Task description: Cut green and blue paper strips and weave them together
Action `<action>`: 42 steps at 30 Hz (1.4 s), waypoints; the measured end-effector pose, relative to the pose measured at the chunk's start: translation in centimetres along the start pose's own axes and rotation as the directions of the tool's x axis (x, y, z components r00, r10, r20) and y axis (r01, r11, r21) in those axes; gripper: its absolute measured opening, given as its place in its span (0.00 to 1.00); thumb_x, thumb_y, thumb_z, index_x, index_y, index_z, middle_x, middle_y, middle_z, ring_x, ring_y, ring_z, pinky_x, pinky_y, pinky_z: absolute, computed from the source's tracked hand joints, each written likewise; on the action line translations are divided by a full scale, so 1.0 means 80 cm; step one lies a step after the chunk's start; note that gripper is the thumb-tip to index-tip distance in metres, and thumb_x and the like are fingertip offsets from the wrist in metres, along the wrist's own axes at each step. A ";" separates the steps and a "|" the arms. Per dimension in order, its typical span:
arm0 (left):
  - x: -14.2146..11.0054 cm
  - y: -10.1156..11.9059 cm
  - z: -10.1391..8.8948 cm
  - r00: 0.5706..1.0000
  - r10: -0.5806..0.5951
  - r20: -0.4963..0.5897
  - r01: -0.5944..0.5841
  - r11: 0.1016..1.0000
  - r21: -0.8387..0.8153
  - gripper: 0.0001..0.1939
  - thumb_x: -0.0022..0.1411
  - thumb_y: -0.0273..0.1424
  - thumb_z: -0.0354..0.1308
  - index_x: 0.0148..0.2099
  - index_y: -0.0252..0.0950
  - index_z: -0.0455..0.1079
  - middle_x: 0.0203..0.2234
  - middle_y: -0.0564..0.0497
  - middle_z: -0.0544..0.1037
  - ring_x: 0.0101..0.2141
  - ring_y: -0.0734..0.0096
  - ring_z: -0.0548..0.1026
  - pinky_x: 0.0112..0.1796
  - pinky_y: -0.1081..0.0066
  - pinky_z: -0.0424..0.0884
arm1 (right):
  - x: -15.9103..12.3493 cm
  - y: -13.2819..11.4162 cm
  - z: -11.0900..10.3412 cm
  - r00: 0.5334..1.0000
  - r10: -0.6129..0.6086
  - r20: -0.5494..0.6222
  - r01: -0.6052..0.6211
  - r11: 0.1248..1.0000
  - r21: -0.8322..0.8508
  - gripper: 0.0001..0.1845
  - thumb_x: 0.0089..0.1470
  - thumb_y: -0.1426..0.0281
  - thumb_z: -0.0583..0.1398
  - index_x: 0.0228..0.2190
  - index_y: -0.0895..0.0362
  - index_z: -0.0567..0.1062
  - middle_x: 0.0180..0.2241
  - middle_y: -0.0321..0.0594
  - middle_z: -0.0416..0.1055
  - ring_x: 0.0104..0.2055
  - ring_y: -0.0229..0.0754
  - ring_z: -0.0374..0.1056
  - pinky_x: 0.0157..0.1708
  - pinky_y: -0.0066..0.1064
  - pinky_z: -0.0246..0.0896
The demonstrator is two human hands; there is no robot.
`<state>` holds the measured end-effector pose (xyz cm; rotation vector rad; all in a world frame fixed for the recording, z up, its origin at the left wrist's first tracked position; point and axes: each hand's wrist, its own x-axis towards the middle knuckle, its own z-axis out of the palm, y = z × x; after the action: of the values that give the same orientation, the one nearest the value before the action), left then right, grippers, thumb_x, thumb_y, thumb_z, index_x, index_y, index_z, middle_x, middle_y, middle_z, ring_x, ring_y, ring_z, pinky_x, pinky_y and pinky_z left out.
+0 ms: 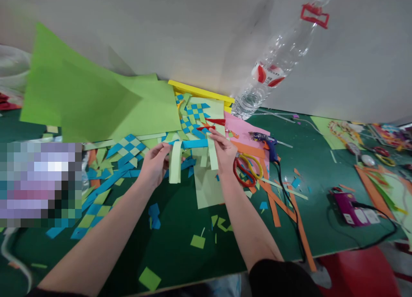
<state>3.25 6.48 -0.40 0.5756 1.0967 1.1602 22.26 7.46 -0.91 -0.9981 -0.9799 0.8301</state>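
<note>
Between my two hands, above the table, a blue paper strip [195, 143] is held level. Pale green paper strips [175, 163] are looped over it and hang down near each end. My left hand [156, 162] pinches the blue strip's left end, fingers closed beside the wide green strip. At the other end my right hand [224, 150] is closed on the strips, thumb and fingers together by the narrower green strip [213, 152]. Woven blue and green paper pieces [127, 149] lie to the left and behind. Scissors with red and yellow handles [247, 170] lie beside my right wrist.
Large green paper sheets [122, 104] lean against the wall. A clear plastic bottle [273, 65] stands behind on the right. A glue gun [272, 149] with a black cord lies on the green table [296, 121], among orange strips [301, 228] and scraps. A purple box [350, 207] sits farther right.
</note>
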 end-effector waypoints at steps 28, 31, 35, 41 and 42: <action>-0.004 0.012 0.009 0.988 -0.012 -0.152 0.005 0.999 -0.048 0.04 0.61 0.27 0.58 0.33 0.34 0.68 0.15 0.57 0.66 0.23 0.68 0.78 0.32 0.69 0.79 | -0.003 0.014 0.009 0.846 0.419 0.329 -0.498 0.842 0.208 0.22 0.50 0.58 0.63 0.46 0.53 0.74 0.42 0.40 0.79 0.41 0.46 0.77 0.40 0.39 0.75; -0.005 0.015 0.010 0.983 -0.039 -0.177 0.025 0.996 -0.081 0.04 0.63 0.27 0.56 0.34 0.34 0.68 0.21 0.52 0.73 0.25 0.68 0.79 0.32 0.69 0.80 | -0.005 0.011 0.012 0.799 0.475 0.369 -0.569 0.796 0.206 0.23 0.49 0.53 0.62 0.40 0.56 0.76 0.35 0.42 0.80 0.41 0.50 0.77 0.40 0.43 0.74; -0.005 0.013 0.007 0.989 -0.016 -0.149 0.001 0.995 -0.101 0.05 0.63 0.27 0.54 0.34 0.34 0.68 0.22 0.51 0.75 0.27 0.67 0.80 0.33 0.68 0.79 | -0.008 0.006 0.014 0.784 0.532 0.320 -0.588 0.801 0.110 0.21 0.42 0.54 0.68 0.34 0.56 0.78 0.27 0.38 0.78 0.33 0.44 0.76 0.33 0.35 0.74; -0.003 0.004 0.006 0.988 0.083 -0.134 -0.096 0.990 -0.099 0.06 0.59 0.30 0.60 0.32 0.36 0.67 0.19 0.55 0.72 0.24 0.68 0.79 0.30 0.70 0.77 | -0.010 0.000 0.017 0.723 0.610 0.324 -0.636 0.771 -0.034 0.19 0.39 0.56 0.69 0.29 0.57 0.78 0.23 0.35 0.75 0.26 0.38 0.73 0.30 0.33 0.73; -0.002 0.003 0.006 0.987 0.100 -0.127 -0.113 0.989 -0.096 0.07 0.57 0.31 0.61 0.31 0.37 0.66 0.19 0.56 0.72 0.24 0.69 0.78 0.28 0.72 0.76 | -0.010 -0.002 0.018 0.713 0.609 0.349 -0.640 0.768 -0.033 0.19 0.40 0.55 0.69 0.29 0.57 0.78 0.23 0.36 0.76 0.27 0.39 0.74 0.31 0.34 0.74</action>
<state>3.56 6.46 0.06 0.4925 1.1132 1.3517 20.68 7.12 -0.70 -1.1470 -0.8772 1.6562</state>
